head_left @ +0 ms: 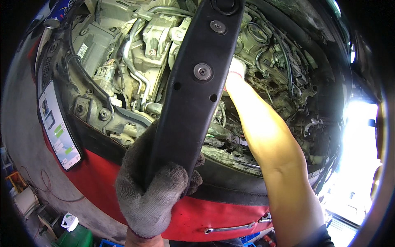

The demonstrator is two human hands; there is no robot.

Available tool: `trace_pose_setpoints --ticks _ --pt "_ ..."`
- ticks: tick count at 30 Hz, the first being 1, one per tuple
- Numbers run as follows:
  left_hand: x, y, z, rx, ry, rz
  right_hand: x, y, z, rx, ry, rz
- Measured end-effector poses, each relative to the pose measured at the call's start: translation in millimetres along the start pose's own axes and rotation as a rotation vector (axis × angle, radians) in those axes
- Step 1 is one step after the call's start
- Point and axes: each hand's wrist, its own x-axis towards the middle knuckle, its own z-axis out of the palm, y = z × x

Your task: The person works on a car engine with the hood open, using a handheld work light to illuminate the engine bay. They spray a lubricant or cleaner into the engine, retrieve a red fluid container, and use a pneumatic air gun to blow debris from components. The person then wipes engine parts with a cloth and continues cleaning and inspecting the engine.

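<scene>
My left hand (150, 193), in a grey knitted glove, is wrapped round the lower end of a long black work light (187, 101). Its back faces me, with round metal discs fixed by screws, and it slants up across the middle of the view. Past its right edge, my right arm reaches into the engine bay (156, 45). Only a pale, brightly lit part of my gloved right hand (237, 68) shows there; the work light hides the rest, so its fingers and whatever they touch are out of sight.
A phone (59, 127) with a lit screen lies on the left edge of the bay. A red cover (98, 177) drapes the front, with a combination wrench (230, 228) on it. A blue can (61, 10) stands at the far left. A green container (76, 238) is on the floor.
</scene>
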Motion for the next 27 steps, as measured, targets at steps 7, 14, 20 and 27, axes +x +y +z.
trace_pose_setpoints --ticks 7,14,20,27 --pt "-0.1 2.4 6.4 -0.052 -0.059 -0.022 1.2 27.3 25.5 0.572 0.162 0.427" --pt "0.2 2.7 4.8 0.002 -0.056 -0.004 -18.1 55.8 26.9 1.021 0.142 0.286" --pt "1.1 -2.3 4.2 0.069 -0.039 0.019 -56.0 28.2 -41.4 1.007 -0.010 0.587" --pt "-4.0 -3.9 8.8 0.077 0.038 0.044 -37.6 42.2 -50.6 0.570 0.121 0.303"
